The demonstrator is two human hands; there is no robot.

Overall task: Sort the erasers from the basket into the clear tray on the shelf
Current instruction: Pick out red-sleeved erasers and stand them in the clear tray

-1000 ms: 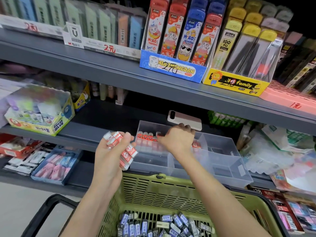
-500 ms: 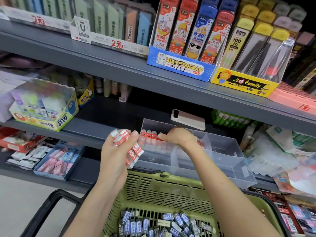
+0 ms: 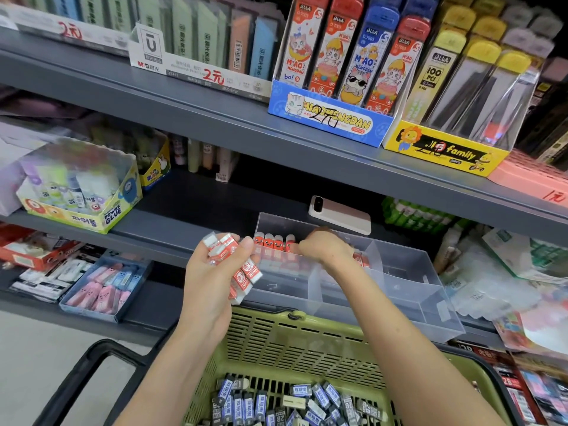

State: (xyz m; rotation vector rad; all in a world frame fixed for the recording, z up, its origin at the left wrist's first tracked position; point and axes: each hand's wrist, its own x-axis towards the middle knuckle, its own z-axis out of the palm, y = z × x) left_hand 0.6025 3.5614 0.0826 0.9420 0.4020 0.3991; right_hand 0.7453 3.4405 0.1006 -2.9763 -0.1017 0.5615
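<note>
My left hand (image 3: 212, 275) grips a bunch of red-and-white erasers (image 3: 238, 269) in front of the clear tray (image 3: 402, 290) on the shelf. My right hand (image 3: 327, 249) reaches into the tray's left compartment. Its curled fingers are down on the last eraser of an upright row of red erasers (image 3: 272, 241) along the back wall. The fingertips are hidden behind the back of the hand. Below, the green basket (image 3: 295, 336) holds several dark blue and black erasers (image 3: 276, 401).
A phone (image 3: 339, 215) lies on the shelf behind the tray. A glue box (image 3: 80, 192) stands to the left, and a blue tray of pink erasers (image 3: 104, 290) sits on the lower shelf. Packaged goods (image 3: 504, 272) crowd the right. The shelf above overhangs.
My right hand stays at the end of the eraser row in the tray and has barely shifted. My left hand keeps its bunch, a little nearer the tray.
</note>
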